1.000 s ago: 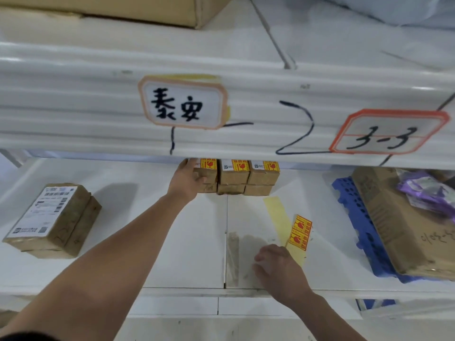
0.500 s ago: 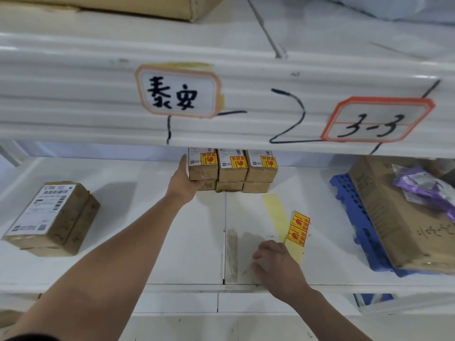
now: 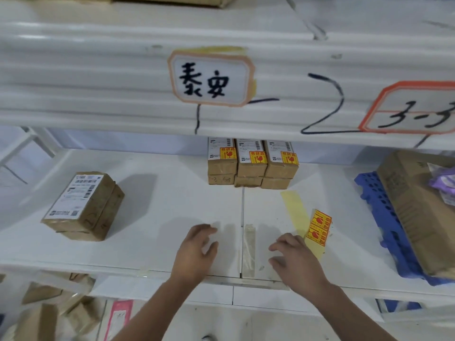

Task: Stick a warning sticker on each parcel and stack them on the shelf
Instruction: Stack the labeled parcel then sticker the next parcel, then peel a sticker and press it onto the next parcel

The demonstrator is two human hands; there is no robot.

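Six small brown parcels (image 3: 252,163) stand in two layers at the back middle of the white shelf (image 3: 157,207); the top three carry yellow-and-red warning stickers. Two more brown parcels (image 3: 83,207) lie stacked at the left, with a white shipping label and no warning sticker visible. A strip of warning stickers (image 3: 318,227) on yellow backing paper lies at the front right. My left hand (image 3: 198,249) hovers empty over the shelf's front, fingers apart. My right hand (image 3: 295,259) is empty too, fingers spread, just left of the sticker strip.
A large cardboard box (image 3: 418,212) sits on a blue plastic pallet (image 3: 384,225) at the right, with a purple bag on it. The upper shelf's front beam with handwritten labels (image 3: 211,77) overhangs the parcels. More parcels (image 3: 49,313) lie below at the lower left.
My left hand has let go of the leftmost stacked parcel and drawn back to the shelf's front. The right hand stayed near the sticker strip, its fingers now spread.
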